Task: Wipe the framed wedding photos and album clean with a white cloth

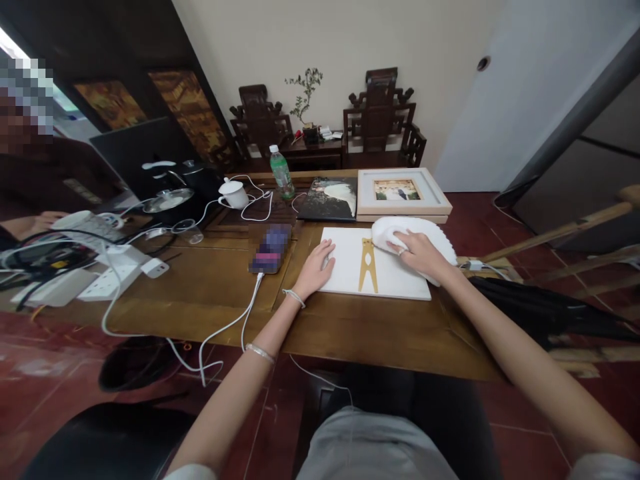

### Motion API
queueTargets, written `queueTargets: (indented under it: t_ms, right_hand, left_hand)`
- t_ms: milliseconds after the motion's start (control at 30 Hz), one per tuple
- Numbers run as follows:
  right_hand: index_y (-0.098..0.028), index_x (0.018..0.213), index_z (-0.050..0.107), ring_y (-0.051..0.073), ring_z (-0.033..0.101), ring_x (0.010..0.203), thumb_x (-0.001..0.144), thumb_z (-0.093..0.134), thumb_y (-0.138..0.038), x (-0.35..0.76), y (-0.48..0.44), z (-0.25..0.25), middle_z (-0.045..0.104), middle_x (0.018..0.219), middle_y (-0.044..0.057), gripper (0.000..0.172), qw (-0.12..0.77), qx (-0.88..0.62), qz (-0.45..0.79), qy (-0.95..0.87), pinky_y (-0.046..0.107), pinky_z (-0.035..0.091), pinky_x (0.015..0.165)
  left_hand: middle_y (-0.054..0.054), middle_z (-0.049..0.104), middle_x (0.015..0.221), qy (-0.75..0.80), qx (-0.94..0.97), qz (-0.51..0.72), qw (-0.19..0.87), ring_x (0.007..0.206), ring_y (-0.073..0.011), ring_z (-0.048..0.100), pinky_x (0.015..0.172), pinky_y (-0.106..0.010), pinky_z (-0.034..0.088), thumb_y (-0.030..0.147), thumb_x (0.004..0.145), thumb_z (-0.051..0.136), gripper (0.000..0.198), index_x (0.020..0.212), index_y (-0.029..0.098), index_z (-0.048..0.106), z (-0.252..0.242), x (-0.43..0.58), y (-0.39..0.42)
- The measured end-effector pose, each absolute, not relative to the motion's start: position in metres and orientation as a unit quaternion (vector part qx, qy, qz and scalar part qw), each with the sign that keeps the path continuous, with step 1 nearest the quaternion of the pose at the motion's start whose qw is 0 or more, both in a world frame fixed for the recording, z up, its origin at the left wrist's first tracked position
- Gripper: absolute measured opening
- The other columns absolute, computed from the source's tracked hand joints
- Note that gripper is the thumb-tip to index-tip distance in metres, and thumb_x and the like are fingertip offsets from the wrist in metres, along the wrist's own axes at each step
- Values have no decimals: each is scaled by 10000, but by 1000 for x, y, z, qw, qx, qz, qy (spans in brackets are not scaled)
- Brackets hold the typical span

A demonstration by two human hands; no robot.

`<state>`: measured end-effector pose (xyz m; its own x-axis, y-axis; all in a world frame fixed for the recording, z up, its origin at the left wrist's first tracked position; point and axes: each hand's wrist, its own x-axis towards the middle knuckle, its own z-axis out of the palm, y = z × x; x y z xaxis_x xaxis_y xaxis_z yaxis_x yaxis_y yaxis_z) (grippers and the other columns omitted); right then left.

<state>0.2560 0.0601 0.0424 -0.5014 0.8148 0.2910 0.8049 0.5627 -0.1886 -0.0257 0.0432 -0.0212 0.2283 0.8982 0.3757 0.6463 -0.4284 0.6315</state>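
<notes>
A white board [340, 263] lies flat on the wooden table, with a gold shape like a clothes peg [369, 270] on its face. My left hand [316, 268] rests on the board's left edge, fingers stretched out and holding nothing. Over the board's upper right corner my right hand [417, 252] is closed on a bunched white cloth [385, 230], which looks soft and has a wavy right edge. The cloth touches the board near the top of the gold shape and spreads past its right side. My right fingertips sink partly into its folds.
Behind the board lie a framed photo [400, 190] and a dark photo panel [330, 199]. Leftward are a charging phone [271, 248], a green bottle [281, 172], a lidded white cup [233, 193], power strips [110, 280] and loose cables. Another person [55, 173] sits at far left.
</notes>
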Motion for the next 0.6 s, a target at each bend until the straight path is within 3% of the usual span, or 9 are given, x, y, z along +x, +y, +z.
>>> queueTargets:
  t_ms: [133, 300, 500, 600]
  right_hand:
    - [-184, 981, 595, 297, 550, 843, 879, 360, -237, 254, 56, 39, 617, 809, 89, 261, 169, -473, -5, -865, 354, 386, 698]
    - [-181, 975, 610, 336, 536, 1042, 868, 379, -222, 256, 6, 38, 624, 930, 126, 258, 143, -468, 1, -872, 382, 424, 751]
    - [-220, 872, 607, 318, 556, 1093, 866, 378, -173, 265, -57, 47, 651, 898, 96, 235, 133, -417, 65, -897, 420, 437, 843]
    - [-232, 823, 597, 330, 509, 1180, 894, 381, -217, 271, -59, 50, 648, 843, 88, 228, 129, -419, 97, -893, 415, 443, 845]
  left_hand:
    - [-115, 517, 1350, 500, 768, 370, 157, 1282, -234, 444, 1098, -447, 323, 250, 832, 513, 366, 1180, 166, 588, -21, -28, 46]
    - [-129, 555, 1295, 501, 768, 371, 148, 1239, -240, 482, 1083, -426, 346, 292, 832, 523, 365, 1155, 140, 604, -19, -29, 49]
    - [-136, 331, 1489, 480, 808, 297, 172, 1403, -243, 246, 1139, -446, 222, 371, 896, 406, 532, 1365, 120, 422, -22, -28, 51]
    - [-124, 297, 1504, 490, 814, 271, 159, 1407, -229, 231, 1148, -430, 200, 367, 911, 364, 542, 1391, 118, 384, -23, -28, 52]
